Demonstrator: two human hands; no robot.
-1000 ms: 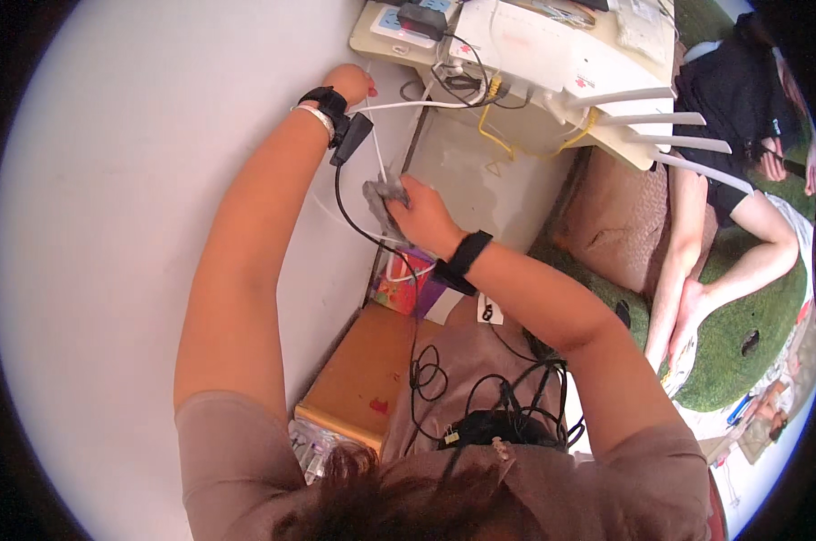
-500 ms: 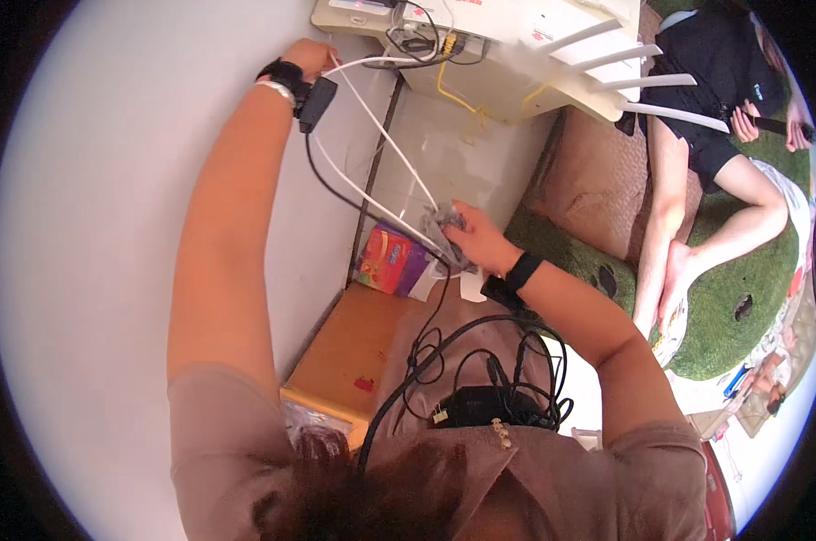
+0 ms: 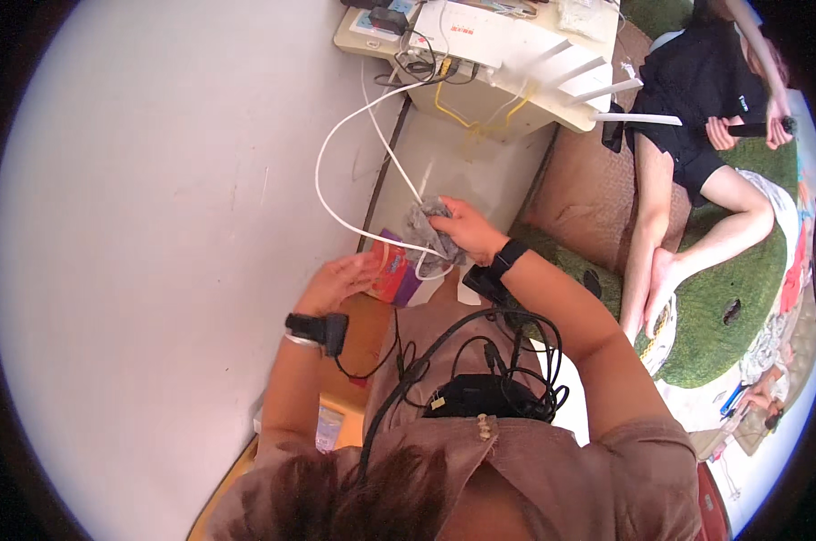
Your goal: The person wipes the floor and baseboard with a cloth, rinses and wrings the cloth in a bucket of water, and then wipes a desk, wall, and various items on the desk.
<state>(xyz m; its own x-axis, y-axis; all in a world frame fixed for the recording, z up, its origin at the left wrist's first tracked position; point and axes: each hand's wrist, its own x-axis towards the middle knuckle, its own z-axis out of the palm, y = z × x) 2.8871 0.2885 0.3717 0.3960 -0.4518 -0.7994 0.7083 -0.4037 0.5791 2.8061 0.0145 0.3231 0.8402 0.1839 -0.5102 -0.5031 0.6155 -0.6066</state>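
My right hand (image 3: 469,232) is closed on a crumpled grey cloth (image 3: 432,231), which is bunched around a white cable (image 3: 319,171). One length of that cable runs up from the cloth toward the white cabinet, and another bows out to the left in a wide loop. My left hand (image 3: 339,281) is off the cable, its fingers stretched out and apart, in front of a red and purple package (image 3: 393,270). Nothing shows in its grasp. A black device is strapped to the left wrist, with a thin black wire leading from it.
On the white cabinet (image 3: 543,99) stands a white router (image 3: 458,34) with several antennas, beside a black power adapter (image 3: 389,21) and tangled wires. Yellow cable (image 3: 453,110) hangs below. Another person (image 3: 696,117) sits at right on a green cover (image 3: 728,279). Black wires (image 3: 516,352) lie across my lap.
My left hand has let go of the white cable near the cabinet and come down toward me. The cable now bows out in a loop. My right hand keeps the cloth.
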